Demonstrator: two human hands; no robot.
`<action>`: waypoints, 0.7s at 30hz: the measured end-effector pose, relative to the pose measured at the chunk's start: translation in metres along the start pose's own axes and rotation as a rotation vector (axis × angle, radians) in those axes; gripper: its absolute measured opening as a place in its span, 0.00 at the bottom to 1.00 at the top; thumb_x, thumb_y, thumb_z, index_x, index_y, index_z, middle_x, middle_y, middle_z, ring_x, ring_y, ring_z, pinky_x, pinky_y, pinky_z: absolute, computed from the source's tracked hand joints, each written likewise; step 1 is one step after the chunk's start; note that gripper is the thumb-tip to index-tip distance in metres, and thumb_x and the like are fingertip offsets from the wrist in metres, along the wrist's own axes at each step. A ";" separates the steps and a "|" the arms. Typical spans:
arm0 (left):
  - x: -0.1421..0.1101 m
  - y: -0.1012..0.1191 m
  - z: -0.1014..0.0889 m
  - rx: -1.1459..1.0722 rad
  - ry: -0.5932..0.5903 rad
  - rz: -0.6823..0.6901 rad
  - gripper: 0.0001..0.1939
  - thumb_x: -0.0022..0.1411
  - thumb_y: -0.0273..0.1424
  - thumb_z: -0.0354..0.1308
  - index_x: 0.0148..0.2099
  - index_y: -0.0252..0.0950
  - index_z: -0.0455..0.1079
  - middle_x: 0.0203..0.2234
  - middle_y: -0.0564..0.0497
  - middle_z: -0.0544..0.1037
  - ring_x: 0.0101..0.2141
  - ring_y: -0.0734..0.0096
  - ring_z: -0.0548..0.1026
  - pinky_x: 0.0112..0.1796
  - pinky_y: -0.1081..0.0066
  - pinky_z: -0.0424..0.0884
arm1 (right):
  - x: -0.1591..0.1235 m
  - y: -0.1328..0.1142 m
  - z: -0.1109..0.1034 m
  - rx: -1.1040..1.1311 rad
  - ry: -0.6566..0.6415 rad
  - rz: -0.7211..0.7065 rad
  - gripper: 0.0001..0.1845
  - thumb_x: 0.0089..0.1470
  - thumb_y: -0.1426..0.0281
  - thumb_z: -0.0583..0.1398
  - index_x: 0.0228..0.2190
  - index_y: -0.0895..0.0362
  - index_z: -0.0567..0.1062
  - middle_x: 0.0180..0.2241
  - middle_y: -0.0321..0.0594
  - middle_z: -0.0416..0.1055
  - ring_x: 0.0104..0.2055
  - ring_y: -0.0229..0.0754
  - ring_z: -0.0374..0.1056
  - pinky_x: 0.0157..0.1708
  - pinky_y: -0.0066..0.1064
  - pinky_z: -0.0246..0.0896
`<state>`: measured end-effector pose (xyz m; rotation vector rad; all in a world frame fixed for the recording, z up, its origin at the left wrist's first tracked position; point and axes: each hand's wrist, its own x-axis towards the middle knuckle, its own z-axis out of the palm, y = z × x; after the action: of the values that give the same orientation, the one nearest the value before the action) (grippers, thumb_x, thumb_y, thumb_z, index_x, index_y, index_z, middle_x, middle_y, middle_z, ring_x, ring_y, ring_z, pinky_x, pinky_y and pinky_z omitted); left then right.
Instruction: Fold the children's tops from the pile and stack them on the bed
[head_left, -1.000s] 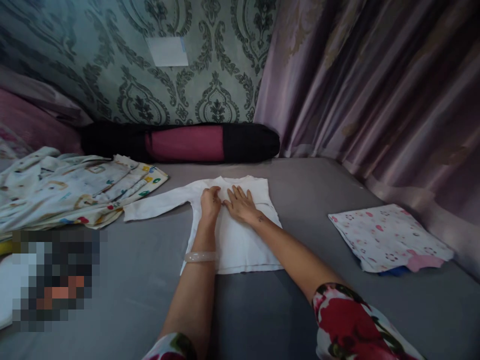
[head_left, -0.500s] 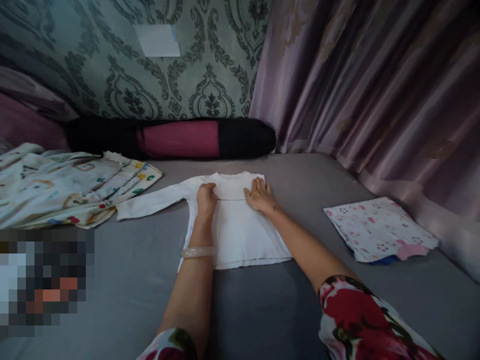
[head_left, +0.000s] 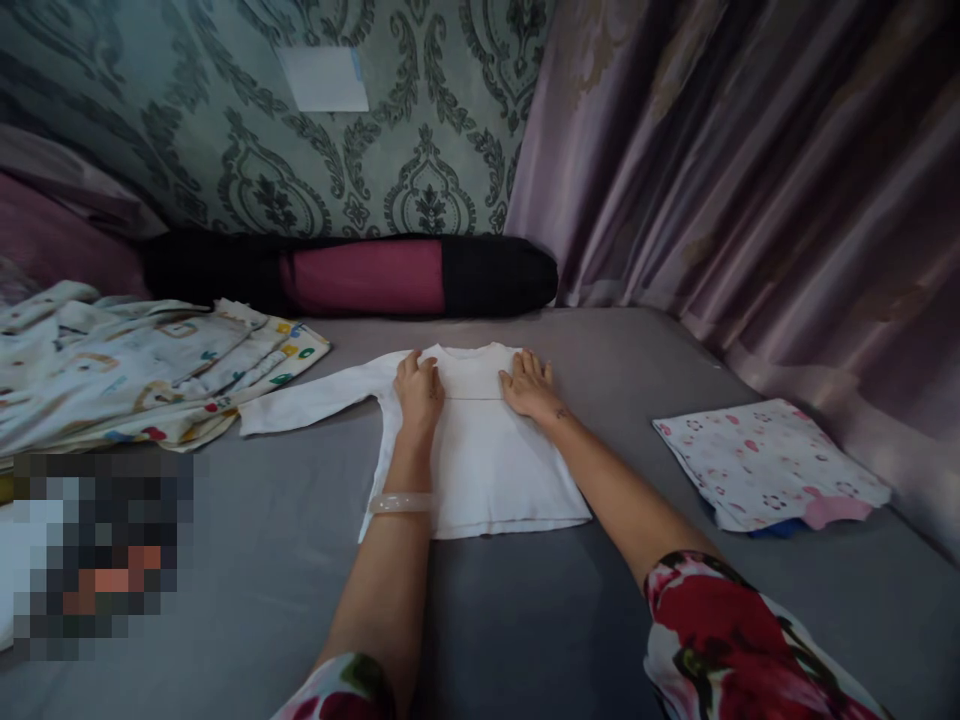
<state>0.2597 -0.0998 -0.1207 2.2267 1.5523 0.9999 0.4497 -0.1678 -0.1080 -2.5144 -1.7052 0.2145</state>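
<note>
A small white long-sleeved shirt [head_left: 495,470] lies spread on the grey bed sheet, its neckline away from me. The left sleeve stretches out to the side, while no sleeve sticks out on the right. A straight horizontal line crosses the chest between my hands. My left hand [head_left: 420,388] rests on the shirt's left shoulder, fingers bent and slightly apart. Flat on the right shoulder lies my right hand [head_left: 528,384], its fingers spread near the edge. A pale bangle [head_left: 403,503] circles my left wrist.
Folded printed clothes [head_left: 772,465] lie to the right on the grey sheet [head_left: 510,620]. A patterned cloth [head_left: 142,365] is heaped at the left, above a blurred-out patch. Along the wall stretches a black and maroon bolster [head_left: 367,277]. Purple curtains [head_left: 712,150] hang at the right.
My left hand has shifted on the left shoulder and its fingers have spread from a more curled pose. My right hand has slid slightly toward the shirt's right edge. The view has turned slightly.
</note>
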 end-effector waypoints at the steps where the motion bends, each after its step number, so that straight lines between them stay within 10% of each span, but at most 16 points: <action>1: -0.002 0.004 0.000 0.013 -0.029 0.045 0.18 0.65 0.27 0.46 0.52 0.34 0.72 0.58 0.39 0.67 0.59 0.51 0.62 0.56 0.51 0.60 | 0.000 -0.001 0.000 -0.004 0.015 -0.030 0.37 0.65 0.57 0.37 0.66 0.67 0.47 0.69 0.54 0.36 0.71 0.52 0.31 0.66 0.50 0.23; 9: -0.015 0.019 0.012 0.139 -0.392 0.124 0.23 0.69 0.36 0.43 0.63 0.37 0.63 0.65 0.40 0.59 0.66 0.48 0.50 0.62 0.43 0.44 | 0.005 0.001 0.003 -0.003 -0.025 -0.038 0.36 0.65 0.52 0.36 0.67 0.58 0.47 0.70 0.52 0.36 0.70 0.56 0.32 0.64 0.53 0.28; 21: -0.009 0.011 0.009 0.109 -0.374 -0.018 0.26 0.67 0.37 0.48 0.63 0.31 0.61 0.65 0.33 0.56 0.66 0.47 0.49 0.61 0.44 0.46 | 0.007 0.000 0.000 -0.011 -0.074 -0.016 0.36 0.65 0.54 0.37 0.67 0.58 0.47 0.70 0.52 0.34 0.71 0.55 0.30 0.64 0.54 0.28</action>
<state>0.2717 -0.1108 -0.1251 2.3004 1.4805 0.4649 0.4521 -0.1615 -0.1081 -2.5302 -1.7578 0.3013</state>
